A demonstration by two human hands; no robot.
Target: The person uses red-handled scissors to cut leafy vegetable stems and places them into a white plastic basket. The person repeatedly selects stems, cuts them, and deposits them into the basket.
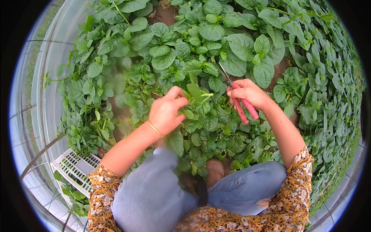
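Note:
In my left hand are leafy green cuttings, their pale cut stem ends pointing right. A thin gold-coloured bangle circles that wrist. My right hand holds pruning scissors with pink handles; their narrow metal blades point up and left among the leaves. The blade tips are partly lost against the foliage. Between and below both hands grow low plants with broad, crinkled green leaves, looking like Malabar spinach.
A white slatted plastic crate with leafy greens stands at lower left. Clear plastic sheeting on curved hoops runs along the left. My bent knees and a brown shoe are close below. Bare soil shows between plants.

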